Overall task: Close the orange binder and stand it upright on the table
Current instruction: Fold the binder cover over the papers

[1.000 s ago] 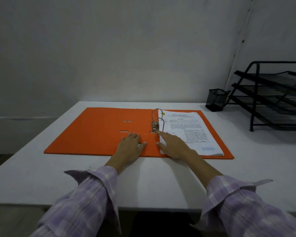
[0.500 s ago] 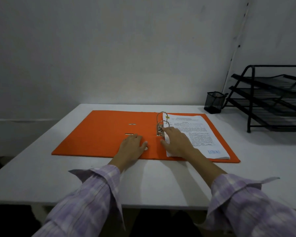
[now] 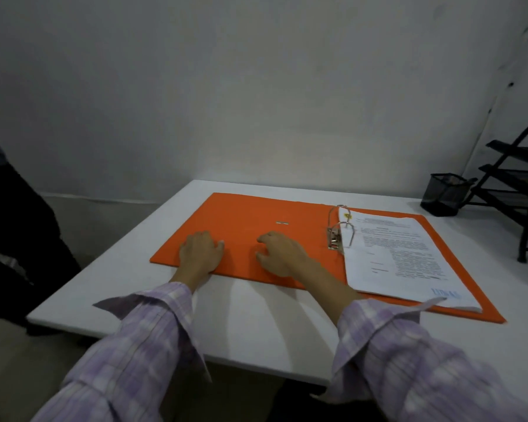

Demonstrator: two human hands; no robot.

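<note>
The orange binder (image 3: 244,217) lies open and flat on the white table (image 3: 256,324). Its metal ring mechanism (image 3: 337,231) stands up near the middle, with a stack of printed white sheets (image 3: 390,254) on the right half. My left hand (image 3: 200,252) rests palm down on the bare left cover near its front edge. My right hand (image 3: 279,252) rests beside it on the same cover, fingers slightly curled, left of the rings. Neither hand holds anything.
A black mesh pen cup (image 3: 444,194) stands at the back right of the table, next to a black wire letter tray rack (image 3: 521,190). A dark shape (image 3: 13,233) stands off the table's left side. A pale wall runs close behind the table.
My right hand has left the paper by the rings and moved left onto the bare cover. My left hand has slid left too. The view has swung left.
</note>
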